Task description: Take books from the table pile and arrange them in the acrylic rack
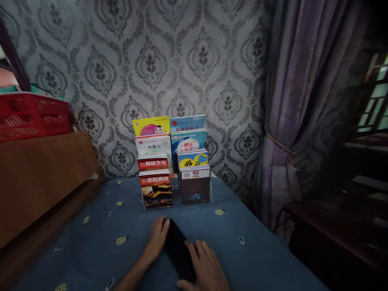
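Note:
A flat black object (178, 251) lies slantwise low in the view, over the blue cloth; its exact kind does not show. My left hand (157, 237) grips its far left edge, thumb and fingers closed together there. On the near right side, my right hand (207, 266) holds the same object, with the thumb at the near end and the index finger along the right edge. Just beyond my hands stands a clear display rack (211, 193) with two columns of books, among them a red-titled book (156, 190) and a dark-covered book (195, 186) in front.
Blue cloth with yellow prints (91, 250) covers the surface. At left, a red plastic basket (33, 115) sits on a brown cardboard box (45, 173). A patterned wall (182, 60) rises behind, a purple curtain (291, 101) hangs at right, and dark red furniture (330, 238) stands beside the surface.

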A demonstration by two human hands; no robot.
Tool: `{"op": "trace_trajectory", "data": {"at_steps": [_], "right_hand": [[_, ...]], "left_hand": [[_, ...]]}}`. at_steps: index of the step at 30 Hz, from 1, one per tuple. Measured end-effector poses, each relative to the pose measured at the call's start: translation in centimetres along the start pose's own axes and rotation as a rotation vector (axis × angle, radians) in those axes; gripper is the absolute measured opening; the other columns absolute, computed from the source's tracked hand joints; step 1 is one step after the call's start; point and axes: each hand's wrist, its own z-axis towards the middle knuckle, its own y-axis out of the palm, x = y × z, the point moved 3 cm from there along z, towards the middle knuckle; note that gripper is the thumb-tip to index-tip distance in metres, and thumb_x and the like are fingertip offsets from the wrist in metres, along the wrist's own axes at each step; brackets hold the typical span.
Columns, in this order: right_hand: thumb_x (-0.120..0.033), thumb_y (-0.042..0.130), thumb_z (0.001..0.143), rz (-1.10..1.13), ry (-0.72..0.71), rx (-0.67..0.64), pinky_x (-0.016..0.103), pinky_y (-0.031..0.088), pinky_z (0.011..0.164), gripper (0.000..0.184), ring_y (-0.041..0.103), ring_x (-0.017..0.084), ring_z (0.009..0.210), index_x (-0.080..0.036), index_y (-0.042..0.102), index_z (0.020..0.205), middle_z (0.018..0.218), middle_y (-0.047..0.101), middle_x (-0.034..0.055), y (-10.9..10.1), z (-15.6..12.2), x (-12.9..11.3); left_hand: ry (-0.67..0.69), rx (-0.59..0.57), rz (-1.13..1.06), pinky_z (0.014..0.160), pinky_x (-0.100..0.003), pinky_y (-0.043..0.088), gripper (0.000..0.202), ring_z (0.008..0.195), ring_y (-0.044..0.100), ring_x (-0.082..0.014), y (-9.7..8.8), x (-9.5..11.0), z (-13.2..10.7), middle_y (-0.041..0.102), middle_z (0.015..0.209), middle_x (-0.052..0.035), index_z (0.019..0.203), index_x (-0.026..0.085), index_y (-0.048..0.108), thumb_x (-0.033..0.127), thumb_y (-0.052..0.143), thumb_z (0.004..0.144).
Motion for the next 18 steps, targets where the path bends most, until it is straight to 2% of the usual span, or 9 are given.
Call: {"op": "trace_trajectory", "data": {"at_steps": [3, 6, 9, 13, 15, 18], "right_hand": [[-0.054, 0.082, 0.063, -0.022, -0.027, 0.045, 0.055, 0.052, 0.098, 0.084, 0.058, 0.045, 0.124, -0.024, 0.060, 0.138, 0.135, 0.063, 0.0182, 0.7, 0.0, 0.5], [-0.062, 0.080, 0.062, -0.043, -0.065, 0.110, 0.053, 0.054, 0.095, 0.085, 0.062, 0.043, 0.119, -0.025, 0.062, 0.136, 0.130, 0.067, 0.0167, 1.0, 0.0, 1.0], [-0.070, 0.072, 0.069, -0.068, -0.104, 0.185, 0.051, 0.057, 0.091, 0.081, 0.066, 0.040, 0.113, -0.026, 0.062, 0.136, 0.126, 0.070, 0.0153, 1.1, -0.2, 1.4], [-0.066, 0.058, 0.085, -0.102, -0.126, 0.289, 0.045, 0.059, 0.089, 0.062, 0.069, 0.035, 0.112, -0.026, 0.064, 0.133, 0.125, 0.071, 0.0131, 0.6, -0.5, 2.0], [-0.061, 0.057, 0.089, -0.082, -0.136, 0.317, 0.042, 0.059, 0.090, 0.056, 0.068, 0.032, 0.113, -0.026, 0.065, 0.131, 0.125, 0.071, 0.0121, -0.8, 0.1, 2.0], [-0.051, 0.050, 0.096, -0.030, -0.159, 0.343, 0.042, 0.057, 0.094, 0.048, 0.064, 0.030, 0.121, -0.023, 0.062, 0.132, 0.130, 0.068, 0.0125, -5.2, 3.0, 1.7]], "left_hand": [[0.093, -0.022, 0.119, 0.108, -0.042, 0.040, 0.050, 0.119, 0.060, -0.0277, -0.4, 0.5, 0.2, 0.070, 0.120, -0.0123, 0.112, 0.019, 0.064, 0.055, 0.036, 0.091], [0.234, 0.024, 0.123, 0.099, -0.039, 0.047, 0.044, 0.108, 0.065, -0.0256, -2.9, 2.5, 1.6, 0.072, 0.113, -0.0113, 0.107, 0.021, 0.064, 0.052, 0.037, 0.092], [0.448, 0.187, 0.169, 0.096, -0.039, 0.048, 0.038, 0.105, 0.065, -0.0256, -8.1, 6.8, 4.5, 0.072, 0.111, -0.0107, 0.106, 0.021, 0.064, 0.048, 0.040, 0.093], [0.707, 0.504, 0.345, 0.097, -0.042, 0.047, 0.035, 0.104, 0.061, -0.0266, -16.4, 13.8, 9.9, 0.067, 0.109, -0.0114, 0.111, 0.019, 0.063, 0.044, 0.046, 0.093], [0.778, 0.588, 0.466, 0.103, -0.044, 0.043, 0.037, 0.113, 0.056, -0.0287, -19.5, 16.5, 12.7, 0.064, 0.117, -0.0133, 0.117, 0.017, 0.062, 0.042, 0.050, 0.092], [0.822, 0.574, 0.593, 0.109, -0.045, 0.038, 0.044, 0.123, 0.050, -0.0301, -22.1, 18.7, 16.2, 0.060, 0.128, -0.0132, 0.123, 0.017, 0.059, 0.043, 0.058, 0.088]]}}
